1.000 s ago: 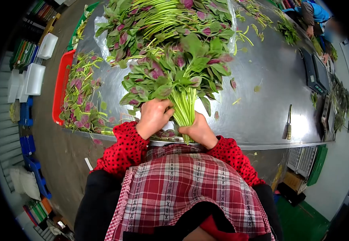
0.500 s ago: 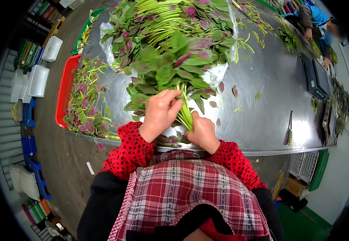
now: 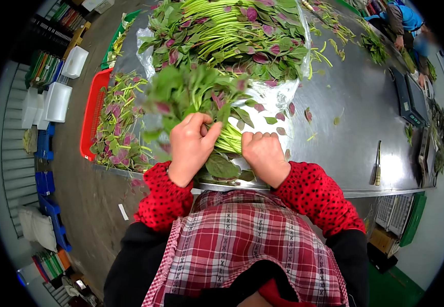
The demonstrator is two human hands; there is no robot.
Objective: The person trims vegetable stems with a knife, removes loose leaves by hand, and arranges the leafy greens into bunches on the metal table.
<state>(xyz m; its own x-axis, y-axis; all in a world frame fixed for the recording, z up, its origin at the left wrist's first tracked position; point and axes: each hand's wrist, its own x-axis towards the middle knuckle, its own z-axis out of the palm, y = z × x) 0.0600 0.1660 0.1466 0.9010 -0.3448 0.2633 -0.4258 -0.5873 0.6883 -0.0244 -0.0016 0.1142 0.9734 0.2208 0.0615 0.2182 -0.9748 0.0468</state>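
A bunch of amaranth greens (image 3: 227, 139), with purple-marked leaves and pale green stems, lies slanted between my hands over the near table edge. Wrapped round its stem ends is my right hand (image 3: 265, 156), closed in a fist. My left hand (image 3: 192, 146) is closed, thumb and bent fingers against the leafy part; exactly which leaves or stems it pinches is hidden. The outer leaves at upper left are smeared by motion. Just beyond, a large pile of amaranth (image 3: 222, 36) rests on a clear plastic sheet (image 3: 275, 96).
To the left, a red basket (image 3: 90, 120) stands beside heaped trimmings (image 3: 119, 123). The metal table (image 3: 334, 148) carries loose leaves, a wooden-handled knife (image 3: 378, 166) and a scale (image 3: 410, 97). Another person in blue (image 3: 408, 19) works at the far right.
The bunch has tipped over to the left, its stems now lying flatter. My right hand has moved right and up with the stem ends; my left hand has shifted slightly left.
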